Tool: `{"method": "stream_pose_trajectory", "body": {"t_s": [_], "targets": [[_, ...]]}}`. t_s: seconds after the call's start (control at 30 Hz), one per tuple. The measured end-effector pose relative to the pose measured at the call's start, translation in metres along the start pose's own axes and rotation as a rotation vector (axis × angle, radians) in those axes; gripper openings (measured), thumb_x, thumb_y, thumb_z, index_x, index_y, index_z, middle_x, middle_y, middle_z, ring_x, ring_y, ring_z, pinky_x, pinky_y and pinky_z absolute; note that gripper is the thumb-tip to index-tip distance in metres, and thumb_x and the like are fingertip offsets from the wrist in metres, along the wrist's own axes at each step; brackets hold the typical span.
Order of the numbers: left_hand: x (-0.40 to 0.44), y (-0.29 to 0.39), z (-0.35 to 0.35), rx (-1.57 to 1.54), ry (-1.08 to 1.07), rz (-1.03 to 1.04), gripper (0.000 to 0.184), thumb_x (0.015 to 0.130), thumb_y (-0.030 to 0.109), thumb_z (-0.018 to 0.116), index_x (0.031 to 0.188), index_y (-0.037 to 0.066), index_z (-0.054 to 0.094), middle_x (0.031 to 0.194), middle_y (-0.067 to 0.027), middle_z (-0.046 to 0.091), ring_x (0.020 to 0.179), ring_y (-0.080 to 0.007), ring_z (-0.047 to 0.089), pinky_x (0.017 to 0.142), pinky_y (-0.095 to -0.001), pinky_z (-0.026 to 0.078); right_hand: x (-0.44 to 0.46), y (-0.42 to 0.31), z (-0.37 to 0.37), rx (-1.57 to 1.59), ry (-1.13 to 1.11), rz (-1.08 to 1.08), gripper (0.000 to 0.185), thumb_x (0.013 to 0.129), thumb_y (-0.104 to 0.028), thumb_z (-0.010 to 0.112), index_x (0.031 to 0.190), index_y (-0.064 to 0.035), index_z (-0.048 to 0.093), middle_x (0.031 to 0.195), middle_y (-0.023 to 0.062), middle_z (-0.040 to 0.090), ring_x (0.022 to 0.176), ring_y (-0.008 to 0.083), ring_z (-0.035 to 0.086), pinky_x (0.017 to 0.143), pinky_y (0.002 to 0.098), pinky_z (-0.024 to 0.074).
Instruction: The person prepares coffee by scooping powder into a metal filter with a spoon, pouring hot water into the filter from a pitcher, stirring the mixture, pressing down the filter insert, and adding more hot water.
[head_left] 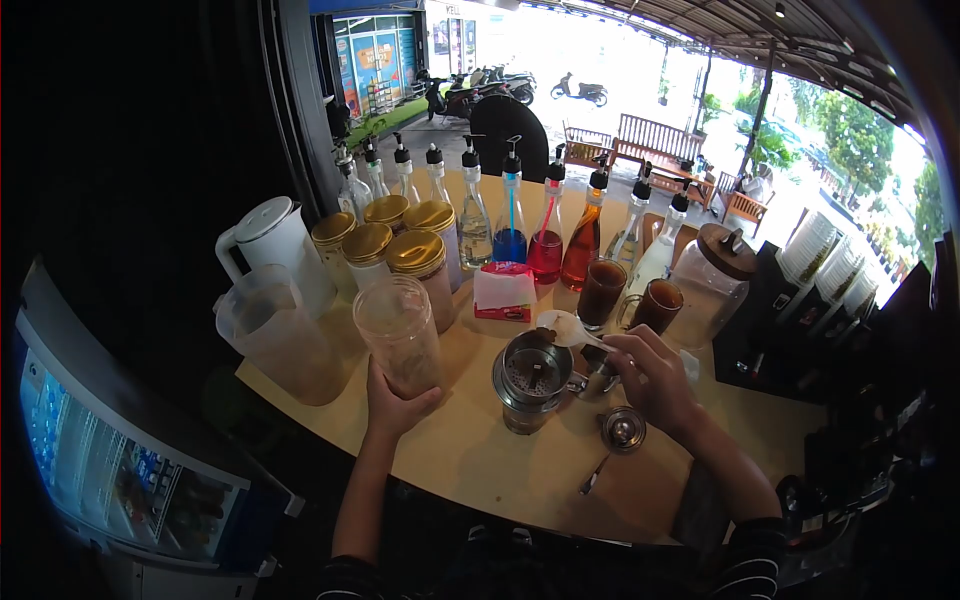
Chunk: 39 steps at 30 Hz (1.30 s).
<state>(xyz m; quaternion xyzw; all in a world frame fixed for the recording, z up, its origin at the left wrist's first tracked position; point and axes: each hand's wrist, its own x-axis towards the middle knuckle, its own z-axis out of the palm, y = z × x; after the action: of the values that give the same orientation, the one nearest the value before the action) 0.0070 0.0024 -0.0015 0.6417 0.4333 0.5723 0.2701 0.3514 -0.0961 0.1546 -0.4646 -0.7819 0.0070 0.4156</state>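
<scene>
My left hand [402,402] is wrapped round the lower part of a clear, open-topped jar [397,335] standing near the table's front left. Between the fingers of my right hand [655,378] is a white spoon [568,328], its bowl over a metal coffee dripper [532,370]. Brown grounds cling to the spoon's tip. The dripper sits on a glass [527,418], and its inside looks dark and wet with small bubbles. Under my right hand lie a small round metal piece [624,430] and a small metal spoon [594,475]. Part of a metal cup is hidden behind my fingers.
Two glasses of brown drink [603,292] stand behind the dripper, beside a wood-lidded jar [712,285]. A red tissue pack [504,292], gold-lidded jars [418,252], a white jug [275,245], a plastic pitcher [275,335] and several pump bottles [511,225] crowd the back and left.
</scene>
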Motion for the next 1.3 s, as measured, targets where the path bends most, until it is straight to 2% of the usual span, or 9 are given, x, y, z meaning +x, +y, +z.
{"method": "stream_pose_trajectory", "body": {"t_s": [0.17, 0.23, 0.4, 0.47, 0.57, 0.83, 1.1, 1.2, 1.3], "targets": [[0.000, 0.006, 0.001, -0.044, 0.009, -0.024, 0.094, 0.055, 0.023, 0.089, 0.130, 0.001, 0.036, 0.122, -0.0149, 0.052, 0.115, -0.0271, 0.053, 0.095, -0.0390, 0.045, -0.004, -0.002, -0.002, -0.033, 0.014, -0.001, 0.018, 0.089, -0.005, 0.059, 0.107, -0.0056, 0.061, 0.089, 0.0097, 0.060, 0.072, 0.0283, 0.065, 0.060, 0.0369, 0.0516], [0.000, 0.002, 0.001, -0.038, 0.008, -0.012, 0.095, 0.054, 0.023, 0.089, 0.130, 0.001, 0.036, 0.122, -0.0149, 0.052, 0.115, -0.0270, 0.053, 0.095, -0.0390, 0.045, -0.006, -0.001, -0.004, -0.085, 0.006, -0.041, 0.015, 0.090, -0.002, 0.059, 0.106, -0.0006, 0.062, 0.087, 0.0104, 0.058, 0.072, 0.0195, 0.063, 0.061, 0.0299, 0.0519], [0.000, 0.004, 0.002, 0.001, 0.014, -0.013, 0.095, 0.054, 0.022, 0.089, 0.130, 0.001, 0.036, 0.122, -0.0150, 0.052, 0.115, -0.0270, 0.053, 0.094, -0.0389, 0.045, -0.013, -0.005, -0.006, -0.123, 0.006, -0.032, 0.016, 0.090, -0.002, 0.059, 0.106, -0.0020, 0.062, 0.087, 0.0103, 0.059, 0.071, 0.0214, 0.064, 0.061, 0.0316, 0.0508], [0.000, 0.003, 0.004, -0.111, 0.015, -0.029, 0.096, 0.054, 0.022, 0.089, 0.130, 0.000, 0.036, 0.122, -0.0152, 0.052, 0.114, -0.0276, 0.054, 0.094, -0.0392, 0.046, -0.017, -0.005, -0.008, -0.116, 0.020, -0.014, 0.017, 0.089, -0.002, 0.060, 0.106, -0.0026, 0.062, 0.087, 0.0102, 0.059, 0.071, 0.0220, 0.064, 0.061, 0.0321, 0.0506], [0.000, -0.005, 0.002, -0.028, 0.017, 0.001, 0.096, 0.054, 0.021, 0.089, 0.131, 0.000, 0.035, 0.121, -0.0148, 0.052, 0.113, -0.0272, 0.054, 0.094, -0.0391, 0.046, -0.023, -0.010, -0.011, -0.147, -0.012, -0.055, 0.026, 0.087, -0.006, 0.060, 0.113, -0.0074, 0.058, 0.089, 0.0089, 0.058, 0.070, 0.0281, 0.064, 0.059, 0.0370, 0.0513], [-0.001, 0.015, 0.003, -0.025, -0.002, -0.021, 0.092, 0.056, 0.018, 0.087, 0.130, 0.000, 0.035, 0.120, -0.0154, 0.052, 0.112, -0.0262, 0.055, 0.094, -0.0387, 0.046, -0.032, -0.021, -0.019, -0.387, -0.097, -0.200, 0.054, 0.069, -0.001, 0.062, 0.122, -0.0045, 0.055, 0.095, 0.0068, 0.056, 0.079, 0.0203, 0.064, 0.059, 0.0329, 0.0531], [-0.003, 0.010, 0.002, -0.033, 0.038, -0.049, 0.097, 0.056, 0.016, 0.088, 0.131, 0.001, 0.028, 0.120, -0.0167, 0.052, 0.111, -0.0270, 0.055, 0.094, -0.0387, 0.047, -0.032, -0.025, -0.017, -0.397, -0.094, -0.241, 0.052, 0.070, -0.001, 0.061, 0.122, -0.0047, 0.056, 0.096, 0.0066, 0.056, 0.081, 0.0217, 0.064, 0.063, 0.0337, 0.0531], [-0.004, 0.015, 0.000, 0.081, 0.015, -0.068, 0.099, 0.056, 0.015, 0.088, 0.131, 0.001, 0.025, 0.120, -0.0177, 0.052, 0.111, -0.0275, 0.055, 0.093, -0.0392, 0.047, -0.027, -0.029, -0.014, -0.394, -0.101, -0.213, 0.048, 0.071, 0.000, 0.060, 0.119, -0.0044, 0.057, 0.097, 0.0075, 0.057, 0.082, 0.0230, 0.063, 0.064, 0.0344, 0.0525], [-0.003, 0.015, 0.000, -0.027, -0.003, -0.089, 0.100, 0.053, 0.018, 0.089, 0.130, 0.000, 0.027, 0.121, -0.0192, 0.052, 0.111, -0.0291, 0.055, 0.093, -0.0402, 0.047, -0.006, -0.036, -0.013, -0.354, -0.037, -0.241, 0.044, 0.072, 0.001, 0.059, 0.116, -0.0042, 0.058, 0.097, 0.0083, 0.057, 0.083, 0.0245, 0.062, 0.066, 0.0359, 0.0510]]}}
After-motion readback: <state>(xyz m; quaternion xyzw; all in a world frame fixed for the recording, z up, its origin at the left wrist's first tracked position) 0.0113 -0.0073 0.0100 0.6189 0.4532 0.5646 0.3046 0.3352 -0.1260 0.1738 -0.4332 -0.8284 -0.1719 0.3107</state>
